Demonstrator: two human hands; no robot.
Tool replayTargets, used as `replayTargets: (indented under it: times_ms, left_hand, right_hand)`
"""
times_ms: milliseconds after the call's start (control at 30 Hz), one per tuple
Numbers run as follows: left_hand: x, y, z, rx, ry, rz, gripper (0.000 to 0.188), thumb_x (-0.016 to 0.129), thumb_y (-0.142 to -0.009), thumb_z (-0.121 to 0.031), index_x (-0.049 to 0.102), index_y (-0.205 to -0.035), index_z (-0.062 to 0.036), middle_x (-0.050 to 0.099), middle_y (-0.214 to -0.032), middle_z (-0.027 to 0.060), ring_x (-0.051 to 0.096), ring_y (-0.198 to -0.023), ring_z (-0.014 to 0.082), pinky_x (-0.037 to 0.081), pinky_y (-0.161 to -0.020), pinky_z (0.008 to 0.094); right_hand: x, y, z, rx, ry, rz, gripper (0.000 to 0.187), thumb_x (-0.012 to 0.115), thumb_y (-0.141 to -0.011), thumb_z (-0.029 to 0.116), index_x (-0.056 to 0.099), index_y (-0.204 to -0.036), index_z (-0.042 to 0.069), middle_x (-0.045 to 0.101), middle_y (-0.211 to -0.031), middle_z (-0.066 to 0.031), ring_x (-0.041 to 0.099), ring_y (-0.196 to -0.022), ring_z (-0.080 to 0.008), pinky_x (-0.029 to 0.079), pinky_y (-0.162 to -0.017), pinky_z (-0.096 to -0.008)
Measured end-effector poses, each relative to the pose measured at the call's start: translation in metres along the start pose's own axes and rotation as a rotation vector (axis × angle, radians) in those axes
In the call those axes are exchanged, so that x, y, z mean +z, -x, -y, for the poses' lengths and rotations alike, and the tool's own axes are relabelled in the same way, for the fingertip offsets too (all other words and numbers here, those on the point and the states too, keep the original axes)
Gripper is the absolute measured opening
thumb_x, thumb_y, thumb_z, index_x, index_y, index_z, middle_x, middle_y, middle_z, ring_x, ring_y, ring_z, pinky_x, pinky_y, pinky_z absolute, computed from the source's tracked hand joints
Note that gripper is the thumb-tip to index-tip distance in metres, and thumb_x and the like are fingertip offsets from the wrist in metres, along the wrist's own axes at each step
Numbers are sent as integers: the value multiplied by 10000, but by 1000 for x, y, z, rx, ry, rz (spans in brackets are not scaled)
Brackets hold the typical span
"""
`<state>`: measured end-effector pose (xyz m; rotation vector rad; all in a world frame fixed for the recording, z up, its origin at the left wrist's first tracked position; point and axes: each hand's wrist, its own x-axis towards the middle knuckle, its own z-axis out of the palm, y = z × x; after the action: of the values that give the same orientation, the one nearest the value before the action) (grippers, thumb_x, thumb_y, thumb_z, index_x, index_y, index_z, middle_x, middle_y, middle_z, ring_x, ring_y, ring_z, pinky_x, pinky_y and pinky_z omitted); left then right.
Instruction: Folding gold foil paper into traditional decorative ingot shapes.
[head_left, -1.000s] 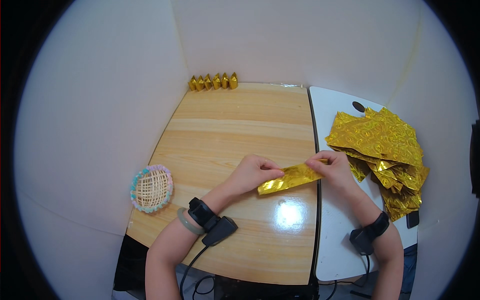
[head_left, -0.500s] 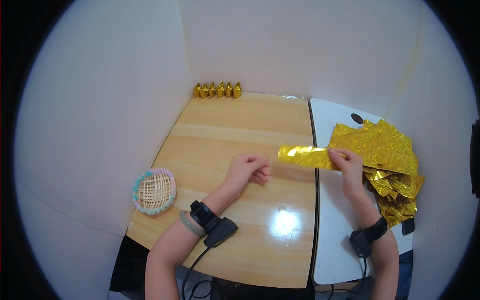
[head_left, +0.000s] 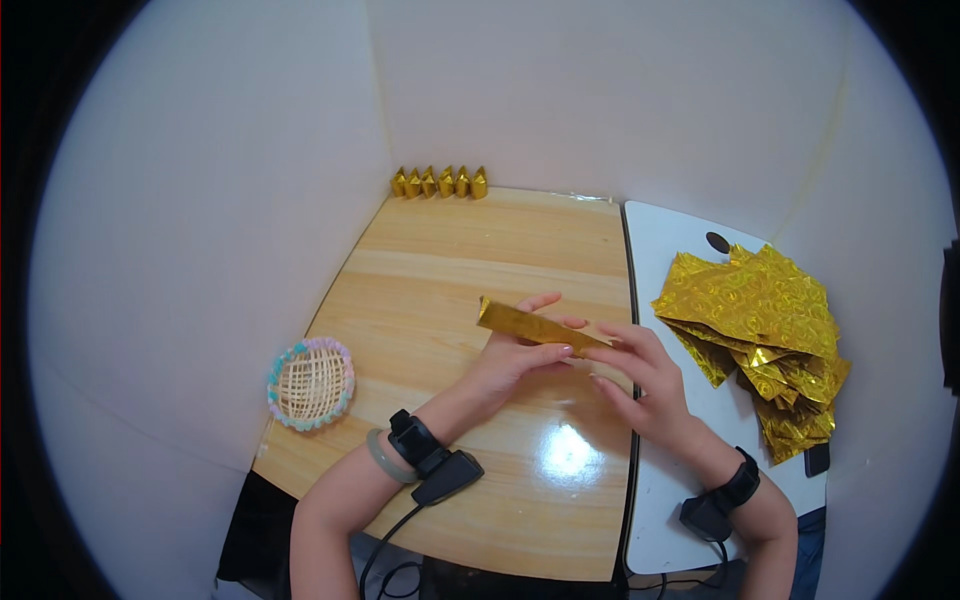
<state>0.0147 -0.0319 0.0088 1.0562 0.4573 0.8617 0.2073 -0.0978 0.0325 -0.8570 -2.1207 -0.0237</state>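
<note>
A narrow folded strip of gold foil paper [head_left: 522, 321] slants over the middle of the wooden table. My left hand [head_left: 503, 366] grips it from below, the thumb along its near edge and the other fingers behind it. At the strip's right end is my right hand [head_left: 655, 395], fingers stretched and apart, with the fingertips touching the paper and the thumb standing off below it. The exact finger contact there is partly hidden.
Several small folded gold paper pieces [head_left: 445, 182] stand in a row at the table's far left. A woven basket [head_left: 312, 385] with a pastel rim sits at the left edge. Gold paper sheets [head_left: 755, 300] lie piled on the white table [head_left: 665, 500] at right.
The gold strip has come left from beside the sheet pile to my left hand, which now grips it. My right hand moved left with it and has loosened its pinch.
</note>
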Motion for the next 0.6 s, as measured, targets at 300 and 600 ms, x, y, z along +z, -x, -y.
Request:
replayTargets:
  times_ms: [300,600]
  left_hand:
    - [-12,-13,26,325,-384,139,759,724,-730,-44,235,-1311,-40,548,-1039,71,535,-999,139,437,-880,262]
    - [-13,-13,28,274,-380,169,645,666,-794,-85,274,-1305,-51,541,-982,78,552,-935,169,465,-848,278]
  right_hand:
    - [4,10,1,754,-575,8,202,610,-832,62,616,-1034,52,622,-791,-102,605,-661,-118,457,-557,-226]
    - [7,-3,12,290,-174,-70,284,750,-716,187,614,-937,72,568,-859,-63,567,-698,-200,461,-583,-272]
